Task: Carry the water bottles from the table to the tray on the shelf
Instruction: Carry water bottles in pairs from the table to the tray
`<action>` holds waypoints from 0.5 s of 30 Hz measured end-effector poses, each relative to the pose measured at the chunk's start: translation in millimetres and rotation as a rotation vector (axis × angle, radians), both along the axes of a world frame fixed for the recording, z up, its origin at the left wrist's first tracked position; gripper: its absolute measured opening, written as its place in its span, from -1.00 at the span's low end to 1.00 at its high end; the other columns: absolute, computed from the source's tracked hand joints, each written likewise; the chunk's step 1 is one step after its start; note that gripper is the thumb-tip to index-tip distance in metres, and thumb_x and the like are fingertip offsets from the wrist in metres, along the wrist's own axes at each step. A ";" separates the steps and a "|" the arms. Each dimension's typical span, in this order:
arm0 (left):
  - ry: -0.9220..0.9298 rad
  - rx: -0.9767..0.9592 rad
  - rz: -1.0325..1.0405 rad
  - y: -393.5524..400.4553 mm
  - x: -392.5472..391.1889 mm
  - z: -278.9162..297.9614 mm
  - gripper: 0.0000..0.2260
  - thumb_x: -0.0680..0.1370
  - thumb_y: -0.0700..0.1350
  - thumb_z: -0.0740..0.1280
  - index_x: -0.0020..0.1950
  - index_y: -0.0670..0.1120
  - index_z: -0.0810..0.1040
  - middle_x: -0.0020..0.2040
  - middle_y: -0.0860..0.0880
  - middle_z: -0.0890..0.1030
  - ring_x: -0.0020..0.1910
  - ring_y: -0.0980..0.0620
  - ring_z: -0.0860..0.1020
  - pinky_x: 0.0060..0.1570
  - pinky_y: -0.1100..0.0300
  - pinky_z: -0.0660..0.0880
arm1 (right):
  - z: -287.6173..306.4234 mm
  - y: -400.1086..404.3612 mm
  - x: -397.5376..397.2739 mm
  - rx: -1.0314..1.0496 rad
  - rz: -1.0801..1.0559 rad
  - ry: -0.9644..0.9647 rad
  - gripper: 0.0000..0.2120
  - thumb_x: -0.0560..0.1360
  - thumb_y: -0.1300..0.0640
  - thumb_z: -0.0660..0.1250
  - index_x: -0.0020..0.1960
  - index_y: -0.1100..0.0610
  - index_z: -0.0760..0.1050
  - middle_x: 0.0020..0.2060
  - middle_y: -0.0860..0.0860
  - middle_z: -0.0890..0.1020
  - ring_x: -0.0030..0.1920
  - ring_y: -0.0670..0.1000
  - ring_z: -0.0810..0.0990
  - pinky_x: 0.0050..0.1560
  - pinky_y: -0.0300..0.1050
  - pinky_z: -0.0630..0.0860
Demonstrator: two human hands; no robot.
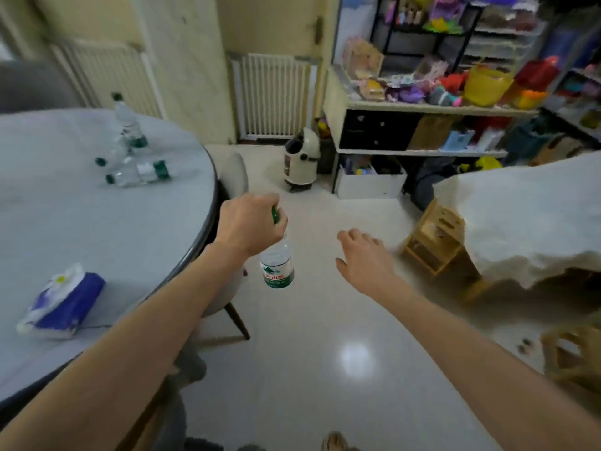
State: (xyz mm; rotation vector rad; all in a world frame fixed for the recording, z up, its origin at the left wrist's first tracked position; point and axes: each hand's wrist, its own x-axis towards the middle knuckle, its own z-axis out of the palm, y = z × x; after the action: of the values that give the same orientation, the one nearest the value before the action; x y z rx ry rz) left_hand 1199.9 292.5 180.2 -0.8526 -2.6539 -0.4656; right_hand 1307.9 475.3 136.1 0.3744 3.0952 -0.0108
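Note:
My left hand (250,222) grips a clear water bottle (277,265) by its green-capped neck, and the bottle hangs down over the floor just off the table's edge. My right hand (364,255) hovers to the right of it, fingers relaxed and holding nothing. On the round grey table (97,229) at the left, one bottle (128,122) stands upright and two more bottles (138,172) lie on their sides beside it. The shelf (422,107) stands at the back right, crowded with toys. I cannot make out a tray on it.
A blue tissue pack (61,301) lies near the table's front edge. A chair (232,180) is tucked by the table. A small white bin (300,159) stands on the tiled floor ahead. A cloth-covered piece of furniture (527,219) and a wooden stool (435,242) stand to the right.

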 end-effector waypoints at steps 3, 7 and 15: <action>-0.002 0.038 0.211 -16.8 -44.3 7.2 -0.79 0.47 0.01 0.25 -0.30 -0.07 0.37 -0.44 -0.02 0.40 -0.41 -0.13 0.38 -0.29 0.15 0.28 | 5.9 8.2 -84.2 0.000 0.187 -0.011 -0.64 0.58 0.06 0.21 0.34 0.13 0.33 0.23 0.10 0.47 0.24 0.16 0.45 0.21 0.04 0.34; -0.016 0.008 0.464 -57.5 -97.0 6.5 -0.76 0.48 -0.03 0.27 -0.32 -0.10 0.35 -0.46 -0.04 0.41 -0.43 -0.14 0.43 -0.33 0.16 0.30 | 0.6 -5.9 -182.8 -0.068 0.381 -0.034 -0.63 0.58 0.13 0.17 0.37 0.13 0.33 0.26 0.11 0.48 0.26 0.17 0.44 0.23 0.05 0.35; -0.082 -0.083 0.732 -130.2 -209.7 -24.1 -0.81 0.49 -0.07 0.25 -0.30 -0.10 0.39 -0.41 -0.05 0.48 -0.39 -0.14 0.43 -0.31 0.17 0.28 | -21.0 -72.9 -365.9 -0.090 0.698 -0.080 -0.54 0.57 0.03 0.21 0.42 0.15 0.26 0.32 0.12 0.41 0.30 0.16 0.41 0.27 0.07 0.35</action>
State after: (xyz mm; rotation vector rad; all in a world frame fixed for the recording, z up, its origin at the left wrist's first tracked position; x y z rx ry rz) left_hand 990.2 162.4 156.1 0.1556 -2.8177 -0.2002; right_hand 942.1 402.4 115.2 -0.6884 2.9474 -0.1158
